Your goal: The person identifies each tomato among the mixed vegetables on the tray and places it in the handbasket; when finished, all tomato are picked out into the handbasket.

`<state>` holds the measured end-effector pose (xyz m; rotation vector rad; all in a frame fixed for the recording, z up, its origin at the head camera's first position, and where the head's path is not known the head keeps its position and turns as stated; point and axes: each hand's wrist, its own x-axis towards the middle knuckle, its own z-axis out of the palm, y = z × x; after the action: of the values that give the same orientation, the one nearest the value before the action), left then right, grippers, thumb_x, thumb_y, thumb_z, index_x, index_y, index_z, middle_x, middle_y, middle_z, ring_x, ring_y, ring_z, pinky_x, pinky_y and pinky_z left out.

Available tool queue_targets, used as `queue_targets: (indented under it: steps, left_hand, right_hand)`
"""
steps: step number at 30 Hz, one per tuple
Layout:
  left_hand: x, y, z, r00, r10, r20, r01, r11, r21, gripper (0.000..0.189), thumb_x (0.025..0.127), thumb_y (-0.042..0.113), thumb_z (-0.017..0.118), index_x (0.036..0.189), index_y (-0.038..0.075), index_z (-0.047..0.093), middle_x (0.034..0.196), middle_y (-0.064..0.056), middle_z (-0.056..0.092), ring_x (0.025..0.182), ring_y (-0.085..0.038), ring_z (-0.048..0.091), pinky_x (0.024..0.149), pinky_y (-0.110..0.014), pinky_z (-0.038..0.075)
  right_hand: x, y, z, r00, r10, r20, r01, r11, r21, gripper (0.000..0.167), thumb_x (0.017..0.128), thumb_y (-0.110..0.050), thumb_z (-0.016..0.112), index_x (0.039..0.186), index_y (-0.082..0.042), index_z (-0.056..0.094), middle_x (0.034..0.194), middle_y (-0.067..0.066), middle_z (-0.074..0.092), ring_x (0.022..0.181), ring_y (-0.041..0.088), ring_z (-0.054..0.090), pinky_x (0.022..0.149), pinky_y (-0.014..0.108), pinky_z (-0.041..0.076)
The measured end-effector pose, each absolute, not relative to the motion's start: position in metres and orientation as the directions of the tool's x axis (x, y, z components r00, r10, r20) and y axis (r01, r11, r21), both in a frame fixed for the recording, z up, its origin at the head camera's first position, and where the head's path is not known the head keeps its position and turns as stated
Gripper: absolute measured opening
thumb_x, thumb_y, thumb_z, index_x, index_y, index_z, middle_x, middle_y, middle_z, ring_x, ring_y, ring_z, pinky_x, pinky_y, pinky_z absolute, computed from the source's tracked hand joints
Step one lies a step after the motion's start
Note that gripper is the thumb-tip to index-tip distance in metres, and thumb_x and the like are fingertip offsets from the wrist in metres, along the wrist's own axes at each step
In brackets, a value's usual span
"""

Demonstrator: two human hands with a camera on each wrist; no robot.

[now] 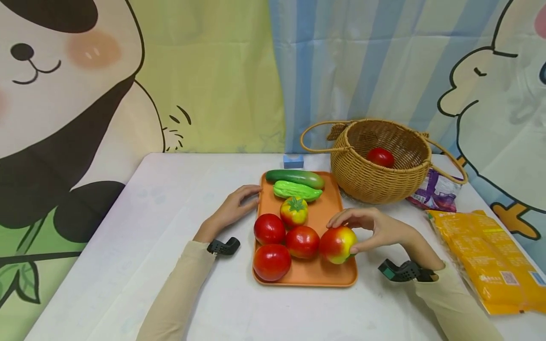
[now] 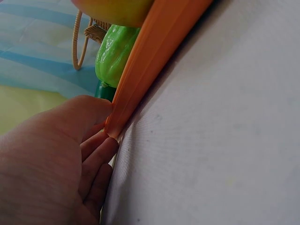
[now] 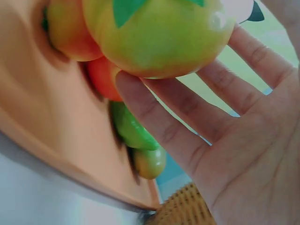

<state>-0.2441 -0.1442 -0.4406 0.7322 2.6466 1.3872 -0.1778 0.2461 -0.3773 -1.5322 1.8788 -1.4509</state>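
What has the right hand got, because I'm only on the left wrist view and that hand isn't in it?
Observer: The head view shows the right hand with thumb and fingers on a red-and-yellow tomato by the right side of the orange tray.
Operator: Okay, and is anything inside the basket? I only catch a bit of wicker.
Observer: Yes, in the head view one red, rounded item shows inside it.

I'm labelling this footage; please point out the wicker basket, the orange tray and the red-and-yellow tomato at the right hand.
Wicker basket (image 1: 377,183), head view: front of its outer wall.
Orange tray (image 1: 323,204), head view: bare part of its floor.
Red-and-yellow tomato (image 1: 337,246), head view: middle of its side.
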Motion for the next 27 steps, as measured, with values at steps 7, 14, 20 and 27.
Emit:
queue_targets:
  steps: [7, 14, 20, 27]
  left_hand:
    - [-0.245, -0.145, -0.441, -0.881, 0.442, 0.167, 0.388, 0.475, 0.790, 0.041, 0.097, 0.018, 0.063, 0.135, 0.008, 0.057, 0.141, -0.010, 0.052, 0.136, -0.026, 0.042, 0.116, -0.044, 0.031]
    - [-0.245, -0.145, -0.442, -0.889, 0.432, 0.156, 0.373, 0.482, 0.793, 0.040, 0.096, 0.019, 0.063, 0.135, 0.010, 0.058, 0.142, -0.009, 0.051, 0.136, -0.025, 0.042, 0.116, -0.044, 0.030]
    - [-0.246, -0.146, -0.443, -0.880, 0.440, 0.177, 0.395, 0.474, 0.787, 0.039, 0.097, 0.019, 0.062, 0.134, 0.009, 0.058, 0.140, -0.009, 0.053, 0.135, -0.025, 0.043, 0.116, -0.043, 0.031]
    - [-0.244, -0.146, -0.441, -0.882, 0.438, 0.174, 0.389, 0.469, 0.793, 0.040, 0.097, 0.019, 0.062, 0.135, 0.008, 0.058, 0.140, -0.008, 0.053, 0.135, -0.024, 0.043, 0.116, -0.042, 0.031]
  right_hand:
    - [-0.185, 0.248, -0.368, -0.365, -0.811, 0.457, -0.602, -0.169, -0.781, 0.071, 0.062, 0.027, 0.073, 0.126, 0.003, 0.055, 0.132, 0.013, 0.058, 0.128, 0.020, 0.051, 0.101, 0.030, 0.049]
    - [-0.191, 0.254, -0.360, -0.390, -0.743, 0.544, -0.650, -0.196, -0.734, 0.069, 0.062, 0.028, 0.073, 0.125, 0.010, 0.054, 0.133, 0.015, 0.057, 0.129, 0.023, 0.050, 0.103, 0.031, 0.047]
    - [-0.194, 0.257, -0.352, -0.398, -0.700, 0.593, -0.671, -0.219, -0.708, 0.060, 0.070, 0.020, 0.075, 0.125, 0.014, 0.053, 0.134, 0.020, 0.055, 0.127, 0.026, 0.051, 0.103, 0.032, 0.047]
    - [-0.192, 0.257, -0.352, -0.544, -0.579, 0.607, -0.670, -0.135, -0.730, 0.049, 0.077, 0.014, 0.074, 0.121, 0.017, 0.052, 0.131, 0.014, 0.059, 0.121, 0.021, 0.057, 0.096, 0.028, 0.051]
